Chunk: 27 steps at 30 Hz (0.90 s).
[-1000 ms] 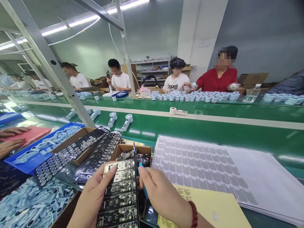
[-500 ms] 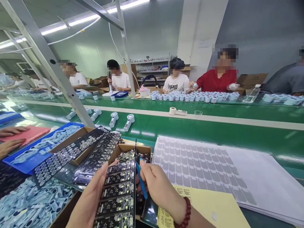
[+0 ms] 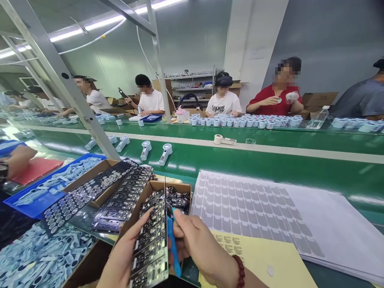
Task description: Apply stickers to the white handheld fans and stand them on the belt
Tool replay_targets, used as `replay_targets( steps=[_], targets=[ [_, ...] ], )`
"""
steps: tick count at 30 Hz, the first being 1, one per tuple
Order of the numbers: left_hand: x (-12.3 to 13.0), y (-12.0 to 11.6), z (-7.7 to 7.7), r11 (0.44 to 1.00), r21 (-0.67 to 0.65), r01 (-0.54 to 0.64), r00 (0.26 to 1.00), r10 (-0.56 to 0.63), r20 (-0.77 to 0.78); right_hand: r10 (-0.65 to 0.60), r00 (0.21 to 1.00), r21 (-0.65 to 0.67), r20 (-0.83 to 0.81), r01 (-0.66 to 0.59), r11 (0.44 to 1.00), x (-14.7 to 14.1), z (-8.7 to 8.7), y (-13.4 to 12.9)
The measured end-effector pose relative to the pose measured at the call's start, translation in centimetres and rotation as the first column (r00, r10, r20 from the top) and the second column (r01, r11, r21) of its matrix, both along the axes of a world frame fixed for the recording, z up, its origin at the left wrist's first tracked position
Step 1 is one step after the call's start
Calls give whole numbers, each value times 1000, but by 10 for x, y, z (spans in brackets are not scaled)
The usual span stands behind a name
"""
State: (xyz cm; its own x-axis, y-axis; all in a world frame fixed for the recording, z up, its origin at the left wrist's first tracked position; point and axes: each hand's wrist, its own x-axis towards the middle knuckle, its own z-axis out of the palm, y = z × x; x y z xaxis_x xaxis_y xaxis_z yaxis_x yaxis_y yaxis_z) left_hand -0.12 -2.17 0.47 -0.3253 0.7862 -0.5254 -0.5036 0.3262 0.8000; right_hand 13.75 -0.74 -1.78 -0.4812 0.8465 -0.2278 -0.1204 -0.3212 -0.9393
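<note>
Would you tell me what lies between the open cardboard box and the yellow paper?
In the head view, the right hand, gripping a blue tool, lies between the cardboard box and the yellow paper.

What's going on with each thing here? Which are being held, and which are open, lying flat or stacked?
left hand: holding the circuit board strip
circuit board strip: held, tilted
right hand: gripping the blue tool
blue tool: held against the strip's edge
cardboard box: open, holds dark boards
sticker sheets: stacked flat
yellow sheet: lying flat
blue tray: holds pale parts
</note>
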Motion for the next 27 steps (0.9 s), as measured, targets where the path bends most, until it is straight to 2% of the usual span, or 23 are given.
replay_targets(
  steps=[2,5,8,11,14,16,18,20,22,24,27],
  targets=[
    [0,-2,1,999,-31,12,999,-11,32,-45,998,14,48,45,999,-3,0,5],
    [-5,-4,3,998,44,37,999,-36,-12,-85,985,99,153,70,993,2,4,10],
    [-9,-4,4,991,104,83,992,-73,-102,-61,973,168,223,23,986,14,10,8],
    [-7,-5,3,979,183,88,990,-65,-126,-24,946,253,324,-63,965,25,14,-3],
    [-4,-4,1,975,208,73,993,-51,-111,-87,889,326,449,-72,943,26,12,-12],
    [-2,-3,-2,984,177,10,996,5,-85,-56,930,250,364,-39,967,21,8,-13],
    [0,-1,-7,993,106,-54,998,57,-19,36,994,65,106,-43,997,13,3,-9],
    [1,0,-10,995,42,-92,995,89,48,44,996,-54,-77,-48,997,6,-1,-3],
    [3,0,-11,994,47,-100,994,98,43,-18,998,-27,-57,16,999,4,-3,2],
    [2,0,-9,988,118,-98,991,108,-73,-76,996,70,45,72,995,6,-4,6],
    [-1,-1,-6,977,211,-8,963,65,-263,-21,986,181,164,-9,983,16,-1,4]
  ],
)
